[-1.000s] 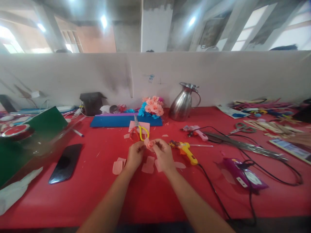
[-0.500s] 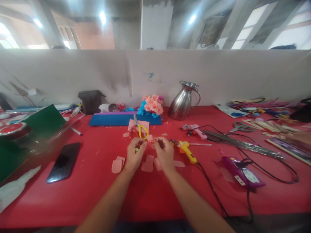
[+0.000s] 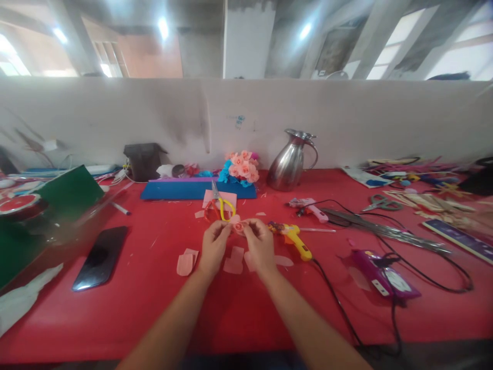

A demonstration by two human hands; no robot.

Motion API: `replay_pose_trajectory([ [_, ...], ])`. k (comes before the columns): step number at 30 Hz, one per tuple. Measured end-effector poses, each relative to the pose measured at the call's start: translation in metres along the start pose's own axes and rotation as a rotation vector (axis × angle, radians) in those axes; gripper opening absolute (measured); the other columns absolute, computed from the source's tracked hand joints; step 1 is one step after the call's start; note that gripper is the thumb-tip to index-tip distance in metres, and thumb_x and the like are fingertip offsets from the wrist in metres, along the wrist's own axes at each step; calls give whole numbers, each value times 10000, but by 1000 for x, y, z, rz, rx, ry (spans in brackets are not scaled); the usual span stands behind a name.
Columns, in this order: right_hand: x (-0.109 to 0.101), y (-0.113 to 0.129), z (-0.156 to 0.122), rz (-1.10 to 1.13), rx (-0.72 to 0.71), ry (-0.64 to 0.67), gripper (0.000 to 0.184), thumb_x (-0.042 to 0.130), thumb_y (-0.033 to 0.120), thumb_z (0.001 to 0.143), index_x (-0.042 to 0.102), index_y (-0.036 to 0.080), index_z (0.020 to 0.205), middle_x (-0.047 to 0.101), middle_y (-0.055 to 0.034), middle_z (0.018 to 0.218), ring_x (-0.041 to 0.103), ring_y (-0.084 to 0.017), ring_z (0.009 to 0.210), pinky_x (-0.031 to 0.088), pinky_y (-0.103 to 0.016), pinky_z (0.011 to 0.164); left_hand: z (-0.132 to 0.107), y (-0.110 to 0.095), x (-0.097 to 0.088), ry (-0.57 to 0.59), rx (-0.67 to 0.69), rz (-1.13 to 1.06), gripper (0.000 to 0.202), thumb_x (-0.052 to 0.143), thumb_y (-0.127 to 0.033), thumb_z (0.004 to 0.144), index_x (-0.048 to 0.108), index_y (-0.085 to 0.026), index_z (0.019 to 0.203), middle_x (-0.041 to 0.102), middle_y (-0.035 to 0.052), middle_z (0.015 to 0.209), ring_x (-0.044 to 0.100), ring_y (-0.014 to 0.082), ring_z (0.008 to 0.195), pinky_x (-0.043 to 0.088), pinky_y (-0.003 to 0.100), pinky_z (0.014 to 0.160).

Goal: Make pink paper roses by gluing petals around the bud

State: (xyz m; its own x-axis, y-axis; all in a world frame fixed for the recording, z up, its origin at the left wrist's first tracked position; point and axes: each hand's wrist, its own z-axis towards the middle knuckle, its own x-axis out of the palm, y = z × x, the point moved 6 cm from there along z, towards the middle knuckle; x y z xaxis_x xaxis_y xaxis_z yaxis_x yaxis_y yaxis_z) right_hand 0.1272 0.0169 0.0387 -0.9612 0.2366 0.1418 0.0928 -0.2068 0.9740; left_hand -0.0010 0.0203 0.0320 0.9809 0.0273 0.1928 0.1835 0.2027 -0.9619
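Pink flower sits between left grip and right grip, both pinching it

A red-topped table runs the width of the view, its far side meeting a low, pale partition with grey smudges and a small blue scribble. Above the partition, a white column stands near the middle, with a peach-coloured wall section to its left. Bright lamps glow overhead, and slanting grey beams frame large, washed-out windows at the right
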Motion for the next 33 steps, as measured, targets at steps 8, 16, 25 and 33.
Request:
replay_pose_trajectory([
  [8, 2, -2, -1, 52, 18, 12, 163, 634, 346, 718, 572, 196, 736, 625, -11, 738, 603, -169, 694, 518, -321, 696, 0, 10, 1, -6, -178, -193, 206, 635, -347, 714, 624, -145, 752, 608, 21, 741, 554, 98, 669, 449, 209, 672],
  [16, 4, 2, -2, -9, -18, 64, 213, 600, 407, 751, 588, 194, 758, 638, -28, 772, 602, -188, 748, 506, -320, 707, 1, 12, -2, -40, -198, -258, 177, 661, -309, 665, 618, -153, 738, 608, 14, 727, 562, 103, 652, 478, 230, 673],
  [25, 5, 6, -3, -47, -51, 98, 202, 577, 395, 774, 604, 194, 782, 632, -18, 754, 581, -170, 724, 470, -286, 678, 4, 11, -4, -31, -213, -359, 156, 664, -296, 666, 601, -154, 686, 594, -5, 669, 555, 91, 622, 476, 219, 656],
  [33, 5, 7, -3, -149, -161, 131, 173, 573, 369, 783, 603, 202, 814, 639, -35, 815, 589, -180, 771, 474, -299, 708, 1, 2, -1, 12, -126, -214, 185, 651, -327, 692, 636, -148, 732, 613, 11, 705, 561, 98, 628, 481, 225, 653],
])
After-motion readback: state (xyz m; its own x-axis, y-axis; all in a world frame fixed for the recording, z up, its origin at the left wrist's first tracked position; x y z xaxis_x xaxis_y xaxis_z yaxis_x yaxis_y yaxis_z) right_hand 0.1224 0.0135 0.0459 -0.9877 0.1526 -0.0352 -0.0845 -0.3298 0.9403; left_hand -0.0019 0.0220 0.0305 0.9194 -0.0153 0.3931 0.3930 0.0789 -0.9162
